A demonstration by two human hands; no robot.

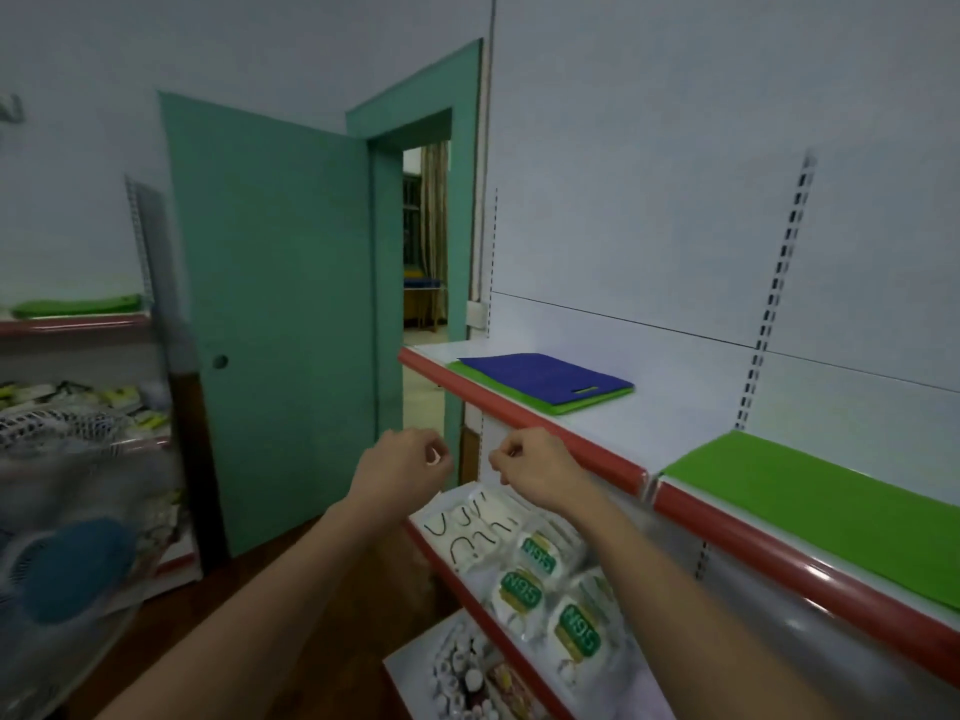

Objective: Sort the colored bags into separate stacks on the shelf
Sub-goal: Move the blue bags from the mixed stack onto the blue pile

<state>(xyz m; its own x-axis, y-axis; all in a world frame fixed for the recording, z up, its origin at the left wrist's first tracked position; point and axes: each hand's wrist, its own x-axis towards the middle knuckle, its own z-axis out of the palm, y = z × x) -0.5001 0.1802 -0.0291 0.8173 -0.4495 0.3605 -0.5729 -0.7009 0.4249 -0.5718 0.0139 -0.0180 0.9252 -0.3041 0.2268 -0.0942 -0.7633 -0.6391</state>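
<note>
A blue bag (545, 375) lies flat on a green bag (592, 403) at the far end of the white shelf (649, 428) with a red front edge. A second green bag (810, 506) lies flat on the nearer shelf section to the right. My left hand (400, 465) and my right hand (530, 467) hover side by side in front of the shelf's red edge, below the blue bag, fingers curled and holding nothing. Neither hand touches a bag.
Lower shelves (467, 579) below my hands hold several white packets with green labels. A teal door (280, 314) stands open to the left. A fan (67, 543) and another rack with a green stack (78, 306) are at far left.
</note>
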